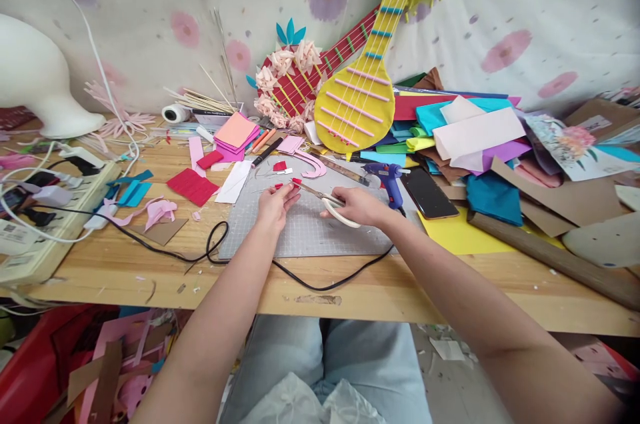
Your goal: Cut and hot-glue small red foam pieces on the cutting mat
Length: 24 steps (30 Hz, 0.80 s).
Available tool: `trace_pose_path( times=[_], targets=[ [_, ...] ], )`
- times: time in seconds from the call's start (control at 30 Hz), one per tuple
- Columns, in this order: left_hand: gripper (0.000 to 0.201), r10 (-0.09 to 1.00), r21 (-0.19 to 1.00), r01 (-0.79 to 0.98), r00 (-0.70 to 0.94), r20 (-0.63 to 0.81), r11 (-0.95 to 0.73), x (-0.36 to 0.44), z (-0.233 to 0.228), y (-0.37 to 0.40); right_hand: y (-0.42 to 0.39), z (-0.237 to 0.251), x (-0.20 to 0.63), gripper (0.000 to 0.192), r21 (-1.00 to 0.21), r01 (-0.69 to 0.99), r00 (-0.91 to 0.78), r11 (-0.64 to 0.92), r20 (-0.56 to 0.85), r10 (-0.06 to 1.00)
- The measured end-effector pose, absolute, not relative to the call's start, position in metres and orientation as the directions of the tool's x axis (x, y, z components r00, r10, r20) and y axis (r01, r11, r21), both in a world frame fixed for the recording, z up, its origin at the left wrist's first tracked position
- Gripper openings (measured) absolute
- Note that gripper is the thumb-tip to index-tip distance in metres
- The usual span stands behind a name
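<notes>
My right hand (357,205) grips white-handled scissors (327,201) over the grey cutting mat (310,234); the blades point left toward my other hand. My left hand (275,201) pinches a tiny red paper scrap (297,181) between its fingertips, right at the blade tips. A small red piece (280,166) and a pink curved cutout (313,164) lie on the mat just beyond my fingers.
A blue glue gun (387,177) and a black phone (429,193) sit right of the mat. Its black cord (210,244) loops across the wooden table. Coloured paper piles (470,137), paper guitars (357,87), a power strip (55,204) and red felt (193,185) surround the area.
</notes>
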<state>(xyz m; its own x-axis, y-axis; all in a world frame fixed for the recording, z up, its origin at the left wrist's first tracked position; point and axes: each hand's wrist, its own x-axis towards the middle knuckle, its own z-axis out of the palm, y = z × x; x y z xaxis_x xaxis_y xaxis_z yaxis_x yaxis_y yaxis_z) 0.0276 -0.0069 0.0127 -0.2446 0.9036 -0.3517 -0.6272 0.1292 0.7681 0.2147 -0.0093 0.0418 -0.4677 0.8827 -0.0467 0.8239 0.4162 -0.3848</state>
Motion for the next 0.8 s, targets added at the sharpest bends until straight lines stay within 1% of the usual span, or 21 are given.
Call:
trace_pose_path(
  times=[0.23,0.3,0.37,0.47,0.53,0.6,0.67,0.7,0.73,0.77,0.8],
  targets=[
    [0.030,0.906,0.772,-0.625,-0.250,-0.340,0.117,0.028,0.014,-0.009,-0.010,0.037,0.215,0.050,-0.363,0.838,-0.441,0.408,-0.010,0.897],
    [0.032,0.908,0.780,-0.616,-0.257,-0.332,0.112,0.028,0.015,-0.009,-0.009,0.036,0.217,0.049,-0.352,0.856,-0.408,0.379,-0.008,0.913],
    [0.034,0.908,0.793,-0.600,-0.266,-0.323,0.106,0.028,0.015,-0.009,-0.008,0.035,0.220,0.048,-0.301,0.903,-0.325,0.305,-0.017,0.946],
    [0.039,0.901,0.832,-0.550,-0.317,-0.295,0.079,0.029,0.015,-0.008,-0.005,0.031,0.226,0.041,-0.160,0.969,-0.196,0.189,-0.028,0.980],
    [0.042,0.893,0.865,-0.499,-0.365,-0.264,0.052,0.031,0.015,-0.007,-0.005,0.030,0.230,0.034,-0.111,0.976,-0.190,0.188,-0.014,0.982],
    [0.044,0.887,0.890,-0.454,-0.398,-0.234,0.030,0.032,0.015,-0.007,-0.006,0.030,0.234,0.032,-0.134,0.962,-0.237,0.238,0.030,0.971],
    [0.045,0.884,0.906,-0.423,-0.419,-0.206,0.011,0.033,0.015,-0.007,-0.011,0.033,0.243,0.029,-0.200,0.941,-0.260,0.272,0.086,0.962],
    [0.045,0.884,0.912,-0.411,-0.426,-0.192,0.000,0.034,0.015,-0.008,-0.014,0.035,0.250,0.026,-0.238,0.937,-0.237,0.255,0.102,0.966],
    [0.045,0.885,0.916,-0.400,-0.430,-0.179,-0.010,0.034,0.014,-0.008,-0.017,0.037,0.258,0.025,-0.275,0.939,-0.185,0.208,0.107,0.977],
    [0.044,0.885,0.920,-0.391,-0.433,-0.169,-0.015,0.033,0.014,-0.008,-0.019,0.038,0.268,0.027,-0.309,0.943,-0.103,0.127,0.092,0.990],
    [0.044,0.886,0.924,-0.382,-0.435,-0.163,-0.018,0.033,0.013,-0.008,-0.021,0.038,0.279,0.033,-0.325,0.946,0.018,0.007,0.072,0.997]
  ],
)
